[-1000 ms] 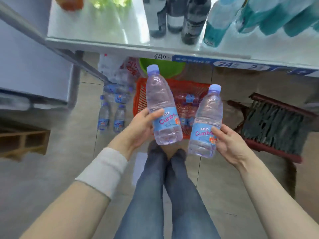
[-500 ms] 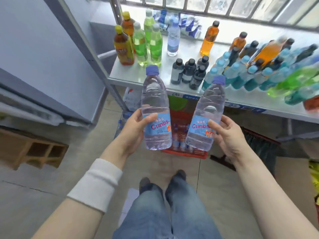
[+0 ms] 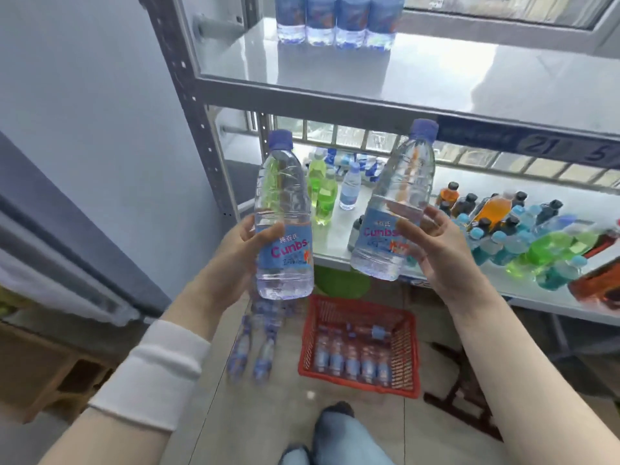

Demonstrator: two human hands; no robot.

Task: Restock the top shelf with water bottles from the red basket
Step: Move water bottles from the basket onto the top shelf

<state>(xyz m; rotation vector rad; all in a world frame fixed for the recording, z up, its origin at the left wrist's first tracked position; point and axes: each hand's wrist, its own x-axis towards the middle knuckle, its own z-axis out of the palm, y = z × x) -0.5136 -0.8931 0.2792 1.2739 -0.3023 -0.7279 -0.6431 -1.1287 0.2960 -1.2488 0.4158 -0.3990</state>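
Grey metal shelving stood against a pale wall, and its top shelf (image 3: pixel 436 72) lay mostly bare, with only a row of four water bottles (image 3: pixel 335 21) lined up at the back left and wide open room running from them to the front lip and off to the right. Just below that front edge, each hand held one water bottle from the task: the left hand (image 3: pixel 231 256) had its grip clenched around the label of an upright bottle (image 3: pixel 283 226), thumb across the front, and the right hand (image 3: pixel 436 250) had its grip wrapped around a second bottle (image 3: pixel 396 209) that tilted slightly to the right, its blue cap nearly level with the shelf's rim. The two bottles were apart, with a clear gap between them. Behind them the middle shelf (image 3: pixel 335 243) carried green, orange, dark and teal drinks, crowded toward the right and looser on the left. On the tiled floor below sat the red basket (image 3: pixel 360 384), holding a row of upright water bottles along its near wall and one lying on its side. More small bottles (image 3: pixel 255 347) stood on the floor just left of the basket, blurred. A white wristband (image 3: pixel 151 374) covered the left forearm, and jeans (image 3: pixel 339 441) showed at the bottom edge.
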